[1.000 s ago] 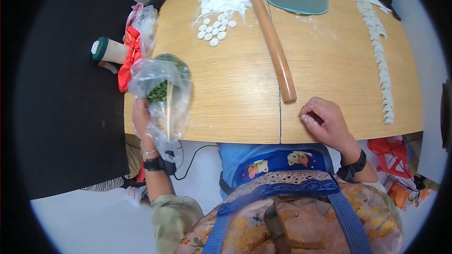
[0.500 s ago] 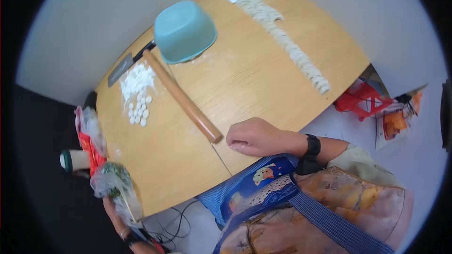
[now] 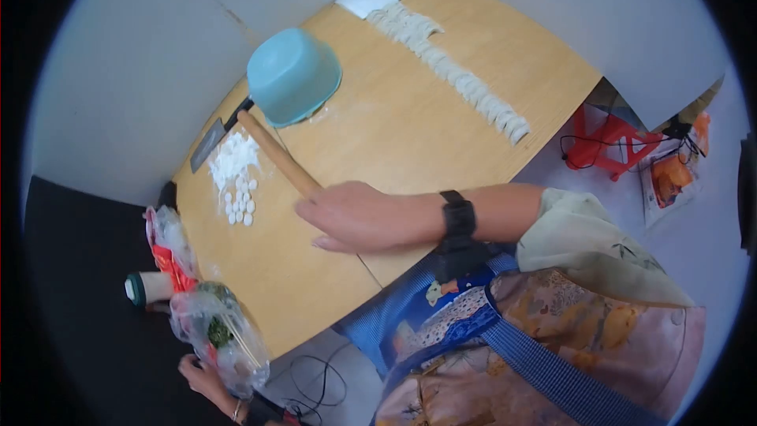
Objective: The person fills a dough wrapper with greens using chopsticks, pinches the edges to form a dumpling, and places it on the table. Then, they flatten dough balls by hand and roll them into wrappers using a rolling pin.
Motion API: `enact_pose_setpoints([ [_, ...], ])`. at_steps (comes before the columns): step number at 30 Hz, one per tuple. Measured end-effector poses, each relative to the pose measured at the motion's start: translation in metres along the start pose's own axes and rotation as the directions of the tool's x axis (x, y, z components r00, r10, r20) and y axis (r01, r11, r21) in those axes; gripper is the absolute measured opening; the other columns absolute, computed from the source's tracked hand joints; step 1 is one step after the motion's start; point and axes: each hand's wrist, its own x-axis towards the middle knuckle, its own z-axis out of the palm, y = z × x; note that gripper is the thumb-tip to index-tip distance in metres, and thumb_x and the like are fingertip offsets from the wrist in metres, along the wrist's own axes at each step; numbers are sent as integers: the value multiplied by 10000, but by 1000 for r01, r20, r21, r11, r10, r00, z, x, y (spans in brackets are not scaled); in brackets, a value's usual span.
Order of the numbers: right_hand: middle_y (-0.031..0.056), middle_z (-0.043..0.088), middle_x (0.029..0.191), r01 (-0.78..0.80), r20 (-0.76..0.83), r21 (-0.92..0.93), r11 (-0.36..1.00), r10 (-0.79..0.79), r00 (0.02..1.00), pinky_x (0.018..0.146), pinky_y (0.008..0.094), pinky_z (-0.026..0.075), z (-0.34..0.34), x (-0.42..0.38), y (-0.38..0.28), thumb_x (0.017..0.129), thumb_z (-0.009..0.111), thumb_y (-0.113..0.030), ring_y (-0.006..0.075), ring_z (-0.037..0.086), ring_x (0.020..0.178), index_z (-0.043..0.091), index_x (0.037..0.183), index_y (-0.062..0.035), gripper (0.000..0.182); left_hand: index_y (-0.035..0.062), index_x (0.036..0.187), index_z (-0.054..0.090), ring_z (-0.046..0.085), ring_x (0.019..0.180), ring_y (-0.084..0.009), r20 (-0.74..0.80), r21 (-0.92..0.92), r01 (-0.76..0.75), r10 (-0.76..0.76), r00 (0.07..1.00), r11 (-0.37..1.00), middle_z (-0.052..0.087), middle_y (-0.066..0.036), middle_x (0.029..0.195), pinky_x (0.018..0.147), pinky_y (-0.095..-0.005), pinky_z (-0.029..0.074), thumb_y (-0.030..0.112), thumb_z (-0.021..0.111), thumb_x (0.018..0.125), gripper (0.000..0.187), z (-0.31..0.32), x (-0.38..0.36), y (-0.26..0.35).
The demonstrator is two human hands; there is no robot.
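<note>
My right hand (image 3: 355, 217) is stretched across the table, palm down, over the near end of the wooden rolling pin (image 3: 277, 156). Its fingers are curled underneath and mostly hidden, so I cannot tell whether they grip the pin. At the lower left, my left hand (image 3: 203, 377) is low beside the table edge, fingers loosely apart at the side of a clear plastic bag (image 3: 189, 317) with chopped greens and chopsticks. Small white dough pieces (image 3: 240, 205) lie left of the pin, below a patch of white flour (image 3: 234, 156).
An upturned light-blue basin (image 3: 292, 75) stands at the back, near a cleaver (image 3: 208, 146). A long row of dumplings (image 3: 457, 75) runs along the far right side. Beyond the table are a red stool (image 3: 603, 146) and a cup (image 3: 150, 288); cables (image 3: 323, 379) lie on the floor.
My right hand has moved left from beside the rolling pin to over its near end. My left hand shows more beside the bag. The view has shifted slightly.
</note>
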Motion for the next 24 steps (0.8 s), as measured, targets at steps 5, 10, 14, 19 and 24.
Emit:
enact_pose_setpoints([
  [5, 258, 617, 1056, -175, -128, -118, 978, 160, 979, 798, 510, 542, 36, 40, 12, 803, 751, -292, 434, 651, 932, 497, 1208, 29, 576, -23, 1191, 654, 667, 1072, -280, -415, -260, -61, -54, 908, 964, 666, -170, 1193, 971, -380, 509, 112, 638, 942, 284, -20, 7, 115],
  [10, 282, 625, 1024, -368, -65, -177, 913, 362, 930, 748, 469, 571, 35, 50, 22, 770, 741, -193, 417, 683, 872, 458, 1191, 64, 569, -29, 1086, 682, 693, 926, -238, -42, -589, -256, 288, 957, 767, 718, -155, 979, 845, -335, 517, 126, 652, 937, 218, 29, 57, 223],
  [14, 250, 663, 913, -494, -8, -108, 863, 496, 868, 722, 448, 570, 25, 57, 32, 756, 738, -183, 399, 692, 798, 473, 1134, 58, 520, 21, 1325, 600, 563, 1243, -384, -3, -445, -477, 531, 847, 758, 605, -261, 1310, 1076, -447, 425, 318, 657, 938, 491, 122, 117, 258],
  [19, 216, 662, 788, -484, 13, 18, 875, 484, 875, 681, 458, 543, 20, 51, 47, 743, 716, -167, 376, 685, 720, 494, 1074, 50, 454, 66, 1444, 507, 414, 1391, -434, 8, -484, -520, 598, 801, 704, 460, -284, 1479, 1153, -496, 331, 450, 579, 961, 621, 165, 134, 297],
  [24, 214, 657, 791, -501, -3, 114, 858, 505, 863, 686, 455, 538, 22, 51, 53, 747, 701, -169, 379, 682, 729, 502, 1068, 36, 430, 121, 1484, 467, 346, 1445, -416, 96, -322, -659, 716, 692, 680, 400, -215, 1555, 1169, -565, 257, 439, 548, 968, 612, 164, 109, 300],
])
